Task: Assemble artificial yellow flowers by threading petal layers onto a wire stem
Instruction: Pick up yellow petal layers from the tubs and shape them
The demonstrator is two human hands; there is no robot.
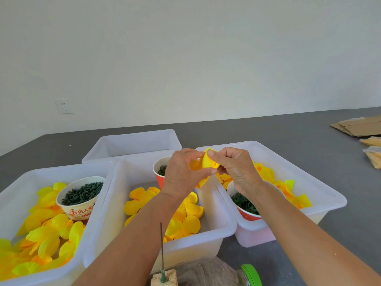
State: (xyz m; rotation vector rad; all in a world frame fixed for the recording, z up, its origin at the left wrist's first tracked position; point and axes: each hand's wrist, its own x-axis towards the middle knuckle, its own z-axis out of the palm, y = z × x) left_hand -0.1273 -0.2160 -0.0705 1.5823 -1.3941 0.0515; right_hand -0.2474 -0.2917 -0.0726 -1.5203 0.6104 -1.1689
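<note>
Both the left hand (pixel 181 172) and right hand (pixel 235 168) pinch a yellow petal layer (pixel 207 163) between their fingertips, seemingly separating it, and next its centre must go onto the wire (pixel 161 246) standing below them.

wall socket (pixel 64 106), flattened cardboard (pixel 359 125), green-lidded jar (pixel 246 275)

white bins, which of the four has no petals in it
The far white bin, behind the other three, shows no petals. The left bin, middle bin and right bin each hold yellow petals and a cup.

Head view, downward (close over bins (pixel 160 250))
</note>
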